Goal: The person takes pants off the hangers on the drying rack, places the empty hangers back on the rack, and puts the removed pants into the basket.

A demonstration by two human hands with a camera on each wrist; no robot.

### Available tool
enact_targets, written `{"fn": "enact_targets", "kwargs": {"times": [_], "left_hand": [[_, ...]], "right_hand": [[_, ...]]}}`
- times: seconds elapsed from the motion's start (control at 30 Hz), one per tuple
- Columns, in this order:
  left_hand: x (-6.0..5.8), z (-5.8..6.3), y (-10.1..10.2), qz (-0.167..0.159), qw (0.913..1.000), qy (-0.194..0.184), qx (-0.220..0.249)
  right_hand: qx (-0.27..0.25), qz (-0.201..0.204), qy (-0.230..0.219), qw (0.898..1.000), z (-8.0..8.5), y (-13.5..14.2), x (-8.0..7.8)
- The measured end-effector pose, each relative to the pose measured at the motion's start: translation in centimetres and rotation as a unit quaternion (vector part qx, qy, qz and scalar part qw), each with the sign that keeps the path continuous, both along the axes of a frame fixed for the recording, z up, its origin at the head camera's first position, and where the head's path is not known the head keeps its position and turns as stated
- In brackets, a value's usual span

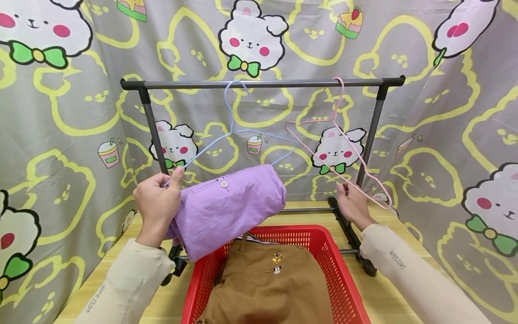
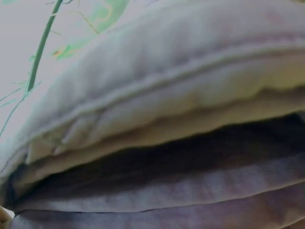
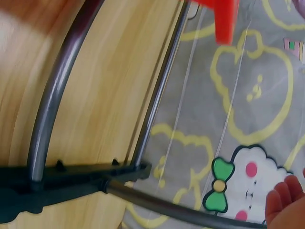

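I see the left hand (image 1: 158,195), in a cream sleeve (image 1: 125,274), with its grip narrow: thumb and fingers pinch the left end of a light-blue thin clothes hanger (image 1: 208,145). A folded purple cloth garment with a pale button (image 1: 232,200) hangs on that hanger's lower part, over the back left corner of a red perforated plastic basket (image 1: 340,270). The blue hook is at the grey metal rack rail (image 1: 283,84); I can't tell whether it bears on it. Inside the basket lies a brown cloth garment with small figures on its front (image 1: 271,288). Right of it, a pink thin clothes hanger (image 1: 340,128) hooks over the rail. Behind its lower bar I have the right hand (image 1: 356,204), fingers loosely bent, grip relaxed; whether it touches the bar, I can't tell. The pale wood-grain table (image 1: 388,308) carries the basket.
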State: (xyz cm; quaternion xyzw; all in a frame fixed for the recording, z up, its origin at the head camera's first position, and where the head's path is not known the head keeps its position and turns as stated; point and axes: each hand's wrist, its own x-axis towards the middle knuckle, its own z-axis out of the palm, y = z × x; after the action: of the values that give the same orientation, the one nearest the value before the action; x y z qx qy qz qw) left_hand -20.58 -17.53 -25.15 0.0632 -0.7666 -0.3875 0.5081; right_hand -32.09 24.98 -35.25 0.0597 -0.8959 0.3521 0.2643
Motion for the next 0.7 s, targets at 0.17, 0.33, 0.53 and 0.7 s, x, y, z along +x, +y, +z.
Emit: {"fn": "enact_targets", "kwargs": {"times": [0.17,0.33,0.53,0.7], "left_hand": [[0.1,0.1,0.1,-0.003,1.0,0.002,0.007],[0.1,0.2,0.1,-0.008,0.9998,0.001,0.016],[0.3,0.3,0.2,-0.006,0.9999,-0.004,0.013],[0.5,0.4,0.5,-0.013,0.9997,-0.008,0.017]], "right_hand": [[0.032,0.058,-0.017,0.998,0.1,-1.6,0.6],[0.034,0.134,-0.069,0.988,0.2,-3.3,1.2],[0.037,0.168,-0.094,0.981,0.4,-4.4,1.4],[0.025,0.17,-0.125,0.977,0.8,-4.8,1.5]]}}
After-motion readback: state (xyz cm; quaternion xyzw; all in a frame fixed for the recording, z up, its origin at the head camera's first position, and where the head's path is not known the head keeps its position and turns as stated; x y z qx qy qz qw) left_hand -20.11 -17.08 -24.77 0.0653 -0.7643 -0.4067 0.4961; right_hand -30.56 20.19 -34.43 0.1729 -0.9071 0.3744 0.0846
